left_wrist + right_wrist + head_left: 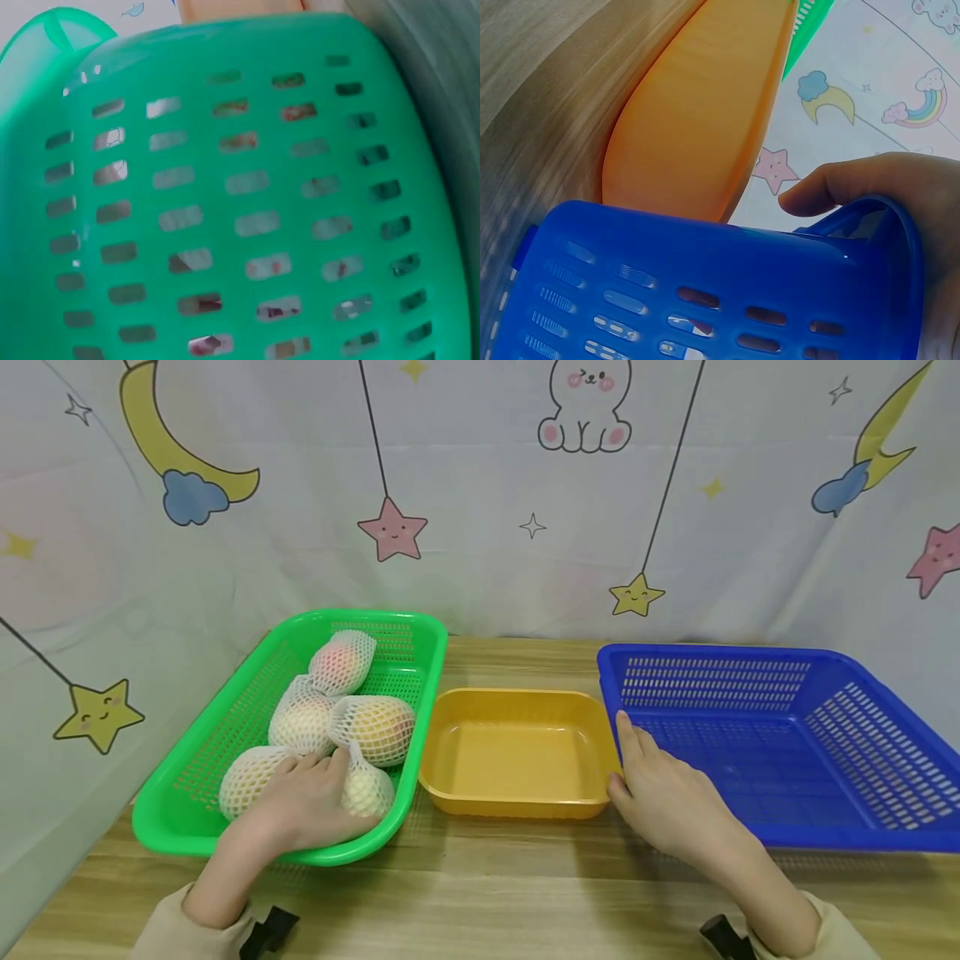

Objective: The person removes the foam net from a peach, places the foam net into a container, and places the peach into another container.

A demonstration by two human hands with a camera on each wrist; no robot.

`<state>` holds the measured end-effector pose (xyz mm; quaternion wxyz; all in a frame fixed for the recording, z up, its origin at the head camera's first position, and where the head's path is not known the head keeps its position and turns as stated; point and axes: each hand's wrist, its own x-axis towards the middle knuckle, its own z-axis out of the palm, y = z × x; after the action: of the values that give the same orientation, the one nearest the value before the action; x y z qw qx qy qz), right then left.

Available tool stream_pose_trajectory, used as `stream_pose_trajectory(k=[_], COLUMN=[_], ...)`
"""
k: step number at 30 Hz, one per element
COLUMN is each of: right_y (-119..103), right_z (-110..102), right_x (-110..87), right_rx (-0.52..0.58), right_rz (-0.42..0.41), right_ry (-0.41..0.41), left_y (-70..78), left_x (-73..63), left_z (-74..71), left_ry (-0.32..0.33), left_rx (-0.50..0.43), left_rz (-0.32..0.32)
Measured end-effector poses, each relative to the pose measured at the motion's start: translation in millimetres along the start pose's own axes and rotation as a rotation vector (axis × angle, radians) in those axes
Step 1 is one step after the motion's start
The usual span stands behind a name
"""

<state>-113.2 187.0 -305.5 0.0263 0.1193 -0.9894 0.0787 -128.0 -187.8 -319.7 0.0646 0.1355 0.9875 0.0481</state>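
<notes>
Fabric (480, 585) in a pale shade, printed with cartoon moons, smiling stars and a winking white animal, hangs behind the far edge of the wood-grain table (510, 893). On my head view, the person's left hand (315, 802) reaches over the near edge of a green slotted plastic basket (176, 842), its back upward. The thumb angles away from the fingers toward the basket's near right corner; the fingertips dip among five rounded yellow-and-red fruits in white mesh netting (372, 729), so I cannot tell whether they pinch one. These fruits lie inside the green basket, from its near edge back toward its far edge. My left wrist view shows mostly slotted green wall.

I see the right hand (675, 797) resting on the left edge of a blue slotted plastic basket (750, 768), index finger straight and pointing toward that basket's far left corner, thumb spread apart on the outer side. A yellow rectangular plastic tray (517, 760) sits between both baskets. Cream sleeves (187, 927) cover the forearms at the table's near edge.
</notes>
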Motion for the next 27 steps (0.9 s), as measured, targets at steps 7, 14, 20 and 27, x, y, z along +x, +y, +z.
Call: stream_pose_trajectory(k=[7,14,20,27], right_y=[0.3,0.3,0.2,0.4], right_z=[-0.9,0.5,0.1,-0.3], right_x=[-0.6,-0.8,-1.4,-1.5], right_rx=[0.007,0.017,0.018,0.015], right_rz=[0.004,0.000,0.004,0.016], right_ry=[-0.003,-0.011,-0.018,-0.031], left_y=[-4.8,-5.1,-4.1,-3.4], left_x=[1.9,4.4,5.0,3.9], left_z=[-0.6,2.2,2.4,0.0], left_ry=[-0.010,0.046,0.087,0.149], left_rx=[-0.017,-0.023,-0.046,-0.046], left_rz=[0.039,0.050,0.047,0.039])
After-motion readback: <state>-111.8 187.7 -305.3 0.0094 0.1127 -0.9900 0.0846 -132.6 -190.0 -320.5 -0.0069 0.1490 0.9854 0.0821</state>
